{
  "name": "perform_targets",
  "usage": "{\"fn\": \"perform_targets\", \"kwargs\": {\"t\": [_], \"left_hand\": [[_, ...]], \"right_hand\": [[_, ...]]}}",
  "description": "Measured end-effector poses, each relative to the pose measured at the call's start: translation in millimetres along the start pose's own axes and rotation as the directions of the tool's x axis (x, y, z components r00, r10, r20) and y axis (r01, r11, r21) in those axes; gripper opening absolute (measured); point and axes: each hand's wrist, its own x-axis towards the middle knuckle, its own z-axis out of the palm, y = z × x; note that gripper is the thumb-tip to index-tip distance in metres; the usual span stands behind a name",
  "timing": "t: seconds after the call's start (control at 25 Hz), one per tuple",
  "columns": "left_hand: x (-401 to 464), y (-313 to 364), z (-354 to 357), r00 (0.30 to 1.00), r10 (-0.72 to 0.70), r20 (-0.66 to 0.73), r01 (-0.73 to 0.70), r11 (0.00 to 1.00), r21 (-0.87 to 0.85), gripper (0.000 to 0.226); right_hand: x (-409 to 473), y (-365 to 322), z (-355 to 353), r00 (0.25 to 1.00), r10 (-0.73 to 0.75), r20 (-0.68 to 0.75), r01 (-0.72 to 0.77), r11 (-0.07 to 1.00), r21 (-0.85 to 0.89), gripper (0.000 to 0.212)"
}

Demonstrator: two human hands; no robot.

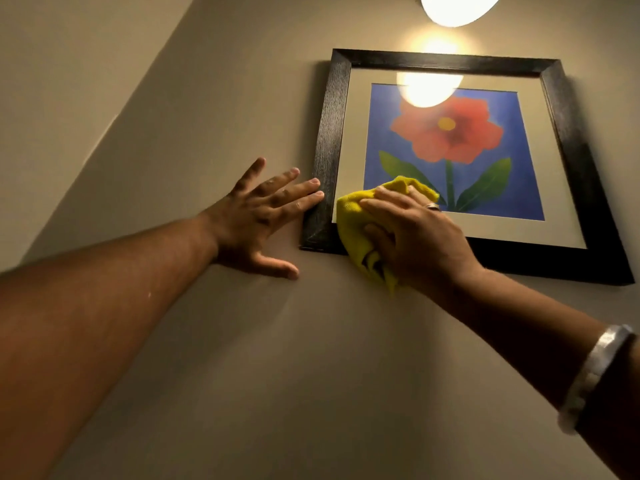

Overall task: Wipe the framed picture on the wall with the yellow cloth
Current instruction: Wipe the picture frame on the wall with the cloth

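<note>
A black-framed picture [568, 109] of a red flower on blue hangs on the beige wall, up and to the right. My right hand [412, 233] presses a bunched yellow cloth [351, 216] against the glass at the picture's lower left corner; part of the cloth hangs below the frame. My left hand [263, 216] lies flat on the wall with fingers spread, its fingertips touching the frame's left edge.
A lit wall lamp [457, 6] glows just above the picture and reflects in the top of the glass. Bare beige wall [242, 341] stretches below and to the left, meeting a slanted ceiling edge at the far left.
</note>
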Motion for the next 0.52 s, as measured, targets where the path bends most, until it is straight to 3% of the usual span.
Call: {"fn": "perform_targets", "kwargs": {"t": [0.08,0.2,0.24,0.36,0.4,0.52], "left_hand": [[3,-11,6,0.998,0.063,-0.002,-0.063,0.997,0.049,0.113],[1,-14,16,0.998,0.049,-0.038,-0.049,0.999,0.000,0.117],[1,-14,18,0.998,0.045,-0.038,-0.046,0.999,-0.012,0.117],[-1,-18,18,0.999,0.029,-0.039,-0.030,0.999,-0.036,0.117],[0,-18,18,0.999,0.028,-0.041,-0.030,0.999,-0.044,0.117],[-1,-16,18,0.998,0.037,-0.046,-0.040,0.997,-0.062,0.118]], "right_hand": [[9,-25,8,0.999,0.050,-0.022,-0.050,0.998,-0.023,0.030],[0,-52,25,0.956,-0.277,0.099,0.289,0.945,-0.153,0.044],[1,-45,20,0.944,-0.300,0.140,0.320,0.934,-0.157,0.047],[10,-34,6,0.999,-0.022,0.025,0.025,0.994,-0.108,0.040],[11,-41,7,0.999,-0.024,-0.022,0.021,0.991,-0.129,0.037],[4,-63,17,0.942,-0.328,0.078,0.337,0.924,-0.180,0.038]]}}
